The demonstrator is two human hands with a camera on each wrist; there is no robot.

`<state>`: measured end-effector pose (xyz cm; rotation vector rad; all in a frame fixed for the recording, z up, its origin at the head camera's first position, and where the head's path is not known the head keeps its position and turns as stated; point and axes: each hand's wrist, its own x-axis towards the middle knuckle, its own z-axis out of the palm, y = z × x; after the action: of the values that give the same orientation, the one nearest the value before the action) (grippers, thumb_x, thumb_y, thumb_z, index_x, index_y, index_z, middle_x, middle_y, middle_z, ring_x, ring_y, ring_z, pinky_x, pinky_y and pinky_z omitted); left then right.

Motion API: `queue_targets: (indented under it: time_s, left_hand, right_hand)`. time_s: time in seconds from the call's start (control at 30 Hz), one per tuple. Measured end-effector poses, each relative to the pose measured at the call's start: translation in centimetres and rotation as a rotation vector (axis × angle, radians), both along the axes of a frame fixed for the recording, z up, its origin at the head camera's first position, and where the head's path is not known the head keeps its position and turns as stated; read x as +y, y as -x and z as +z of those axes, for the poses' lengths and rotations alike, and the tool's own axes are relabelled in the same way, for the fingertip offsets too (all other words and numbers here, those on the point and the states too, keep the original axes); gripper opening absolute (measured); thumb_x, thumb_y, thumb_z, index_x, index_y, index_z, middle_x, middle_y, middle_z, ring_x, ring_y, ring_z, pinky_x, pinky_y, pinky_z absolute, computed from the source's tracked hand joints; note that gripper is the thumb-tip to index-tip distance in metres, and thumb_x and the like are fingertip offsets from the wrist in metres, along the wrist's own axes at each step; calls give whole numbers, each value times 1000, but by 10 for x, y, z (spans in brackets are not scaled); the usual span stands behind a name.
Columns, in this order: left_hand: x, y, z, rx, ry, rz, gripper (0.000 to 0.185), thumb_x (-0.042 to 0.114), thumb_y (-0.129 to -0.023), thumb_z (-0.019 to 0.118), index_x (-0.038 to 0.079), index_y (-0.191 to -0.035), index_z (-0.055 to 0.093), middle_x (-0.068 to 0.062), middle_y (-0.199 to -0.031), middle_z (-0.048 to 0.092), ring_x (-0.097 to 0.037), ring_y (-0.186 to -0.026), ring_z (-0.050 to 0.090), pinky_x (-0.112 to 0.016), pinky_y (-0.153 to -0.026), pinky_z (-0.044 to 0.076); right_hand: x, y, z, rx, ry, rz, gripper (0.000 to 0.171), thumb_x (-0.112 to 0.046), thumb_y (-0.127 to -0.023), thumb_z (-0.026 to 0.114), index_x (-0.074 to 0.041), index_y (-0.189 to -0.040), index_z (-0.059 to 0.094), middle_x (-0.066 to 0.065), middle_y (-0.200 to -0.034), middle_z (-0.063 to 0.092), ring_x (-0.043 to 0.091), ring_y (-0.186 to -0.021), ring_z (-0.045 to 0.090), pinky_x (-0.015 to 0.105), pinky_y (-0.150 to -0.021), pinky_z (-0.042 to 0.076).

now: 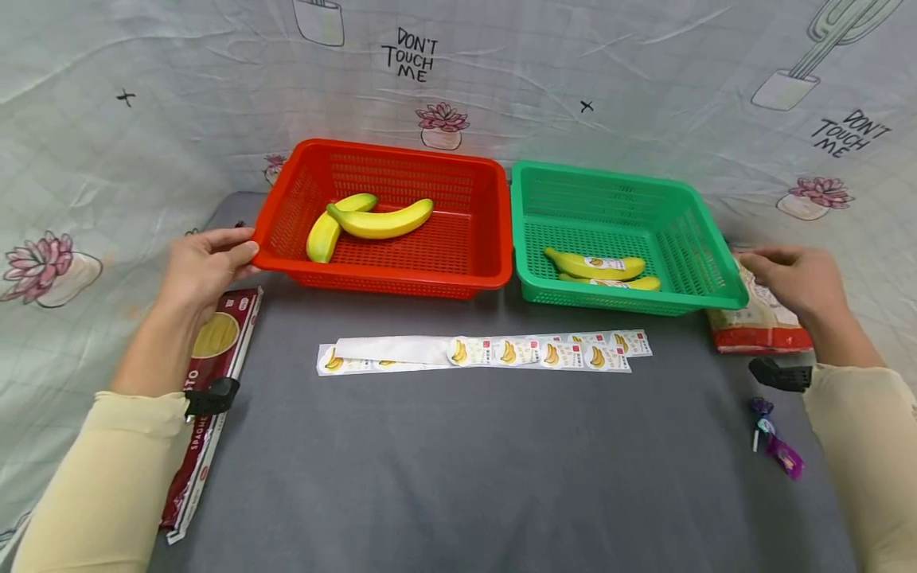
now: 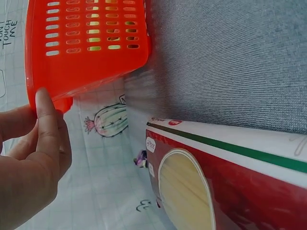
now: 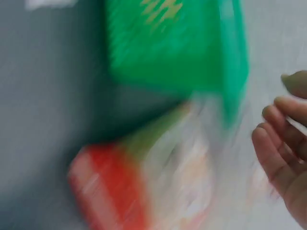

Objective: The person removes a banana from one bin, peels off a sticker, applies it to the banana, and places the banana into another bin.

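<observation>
A red plastic basket [image 1: 401,288] stands at the back, with two yellow bananas [image 1: 383,221] in it. My left hand [image 1: 209,267] pinches its left front corner at the rim, thumb and fingers on the edge in the left wrist view. To its right is a green plastic basket [image 1: 609,179] holding two bananas [image 1: 598,264] that bear stickers. My right hand [image 1: 798,282] is just beyond the green basket's right end, above a red-and-clear food bag [image 1: 762,338]. The right wrist view shows a gap between its loosely bent fingers and the green rim, with nothing held.
Strips of banana stickers [image 1: 494,352] lie on the grey table [image 1: 458,461] in front of the baskets. A dark red spaghetti pack [image 1: 215,350] lies under the left forearm. Purple-wrapped candies [image 1: 784,458] lie near the right forearm. A printed cloth [image 1: 501,79] hangs behind.
</observation>
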<state>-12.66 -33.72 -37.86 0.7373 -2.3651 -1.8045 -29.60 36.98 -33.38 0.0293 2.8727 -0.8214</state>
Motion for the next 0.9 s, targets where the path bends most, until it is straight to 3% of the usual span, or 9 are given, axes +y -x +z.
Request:
queue_targets:
  time_s: [0.1,0.23,0.33,0.47,0.57,0.73,0.9]
  left_hand:
    - [-5,1,0,5,21,10,54,26,-101,62,5,-150,50,11,-108,55,3,-75,65,-11,-73,55]
    - [-11,2,-2,17,13,24,52,25,-102,62,4,-149,51,8,-111,54,2,-76,64,-11,-74,55]
    - [-12,4,-4,46,-23,35,51,22,-101,63,2,-147,52,7,-111,54,2,-75,64,-12,-72,56]
    - [-10,4,-9,98,-121,49,50,16,-100,64,-2,-145,53,6,-110,56,0,-73,64,-13,-70,56]
    - [-7,1,-13,105,-158,52,50,15,-100,65,-3,-145,53,5,-110,56,-2,-74,64,-14,-71,57]
    - [-4,-5,-18,108,-207,64,51,16,-99,67,-2,-145,53,3,-111,58,-3,-75,64,-14,-73,57]
    - [-10,-5,-18,163,-282,99,51,14,-98,68,-5,-143,54,3,-106,63,-4,-74,65,-14,-72,57]
  right_hand:
    - [-55,23,19,66,-2,75,67,-64,-97,53,-19,-145,58,-27,-107,59,5,-103,56,35,-83,45]
    - [-154,54,46,68,111,260,61,-58,-97,58,-23,-147,56,-11,-139,59,26,-136,45,49,-106,39]
    - [-234,71,53,35,131,435,58,-52,-97,63,-20,-145,58,-3,-146,59,26,-139,47,50,-113,38]
    - [-330,90,38,-46,104,668,54,-40,-98,67,-11,-143,59,12,-147,59,28,-135,53,49,-114,42]
    - [-385,100,17,-127,95,780,50,-32,-97,70,-8,-140,62,13,-143,62,27,-133,56,46,-115,43]
    - [-435,114,-14,-226,90,838,46,-24,-96,73,-5,-137,63,13,-140,64,26,-134,56,43,-116,42]
    - [-458,126,-28,-277,39,856,46,-24,-95,73,-6,-137,63,14,-141,64,26,-133,55,42,-118,41]
